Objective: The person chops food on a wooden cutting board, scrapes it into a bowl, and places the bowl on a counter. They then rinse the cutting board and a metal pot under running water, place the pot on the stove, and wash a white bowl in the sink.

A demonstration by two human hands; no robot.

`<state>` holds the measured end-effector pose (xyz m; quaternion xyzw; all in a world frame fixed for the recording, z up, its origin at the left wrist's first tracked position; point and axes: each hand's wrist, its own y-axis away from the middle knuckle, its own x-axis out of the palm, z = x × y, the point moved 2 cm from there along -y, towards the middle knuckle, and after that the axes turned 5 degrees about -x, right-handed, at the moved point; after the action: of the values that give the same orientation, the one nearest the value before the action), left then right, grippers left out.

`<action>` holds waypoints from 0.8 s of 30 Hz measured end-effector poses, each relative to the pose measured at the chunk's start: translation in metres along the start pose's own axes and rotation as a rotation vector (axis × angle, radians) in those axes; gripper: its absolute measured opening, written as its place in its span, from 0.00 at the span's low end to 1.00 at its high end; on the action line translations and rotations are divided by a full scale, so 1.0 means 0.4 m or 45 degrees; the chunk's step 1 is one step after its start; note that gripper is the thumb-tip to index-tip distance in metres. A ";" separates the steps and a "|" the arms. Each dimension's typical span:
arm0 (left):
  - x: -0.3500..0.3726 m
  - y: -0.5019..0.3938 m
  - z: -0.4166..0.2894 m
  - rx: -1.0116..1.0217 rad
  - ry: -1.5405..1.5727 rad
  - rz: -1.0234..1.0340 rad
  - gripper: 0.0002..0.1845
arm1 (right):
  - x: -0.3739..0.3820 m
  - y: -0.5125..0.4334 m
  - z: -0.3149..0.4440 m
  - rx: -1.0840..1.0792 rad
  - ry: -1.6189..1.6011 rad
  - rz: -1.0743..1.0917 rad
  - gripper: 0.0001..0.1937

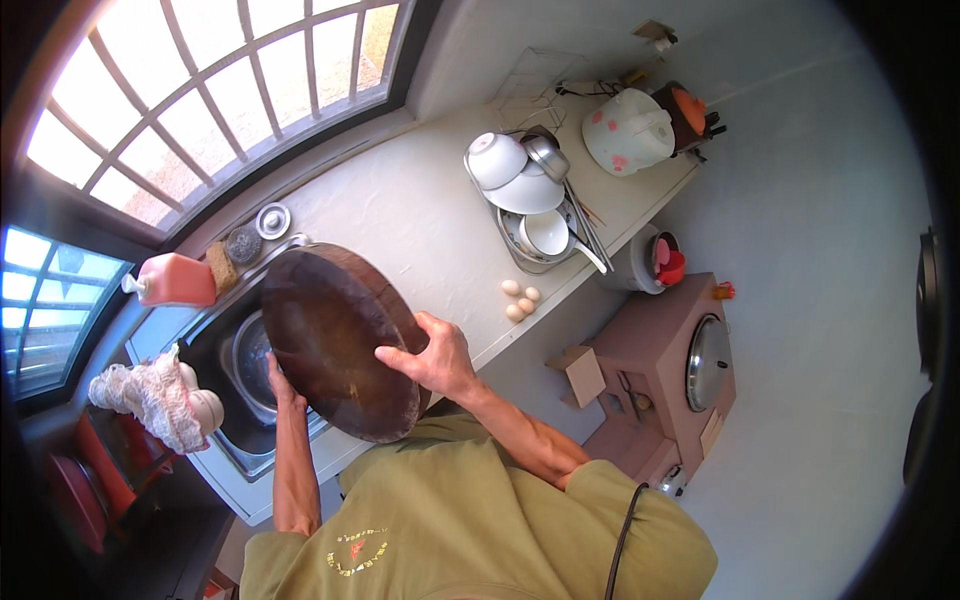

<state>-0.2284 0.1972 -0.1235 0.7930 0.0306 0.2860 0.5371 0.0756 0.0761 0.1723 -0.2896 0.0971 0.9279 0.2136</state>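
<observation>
A thick round wooden chopping block [337,337], dark brown and tilted, is held up between my two hands at the right side of the sink. My right hand [431,356] grips its right rim, thumb across the dark face. At the lower left edge, my left hand [285,386] supports the block; most of its fingers are hidden behind the wood. Below and left lies the stainless steel sink [232,450], with a metal basin [251,360] in it, partly covered by the block.
Several eggs [519,300] lie near the counter's front edge. Behind them stands a dish rack [510,247] with white bowls [497,161]. A pink soap bottle [176,280], a sponge [221,268] and a steel scourer [244,244] line the sink's back. A mesh cloth [154,401] rests at its left.
</observation>
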 end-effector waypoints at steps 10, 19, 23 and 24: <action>0.469 0.256 0.002 0.491 0.264 0.100 0.30 | -0.383 -0.310 -0.052 -0.779 -0.214 0.252 0.27; 1.143 0.335 -0.092 1.117 0.229 0.556 0.31 | -0.852 -0.740 -0.197 -1.020 -0.166 0.240 0.30; 1.420 0.271 -0.090 1.300 0.199 0.704 0.32 | -1.027 -0.907 -0.300 -0.712 -0.362 0.268 0.34; 1.481 0.244 -0.078 1.336 0.196 0.729 0.32 | -1.065 -0.946 -0.326 -0.713 -0.351 0.236 0.35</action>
<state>0.2257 0.3928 0.2188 0.9059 -0.0081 0.4225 -0.0282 0.6274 0.2284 0.2916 -0.1988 -0.1658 0.9645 0.0516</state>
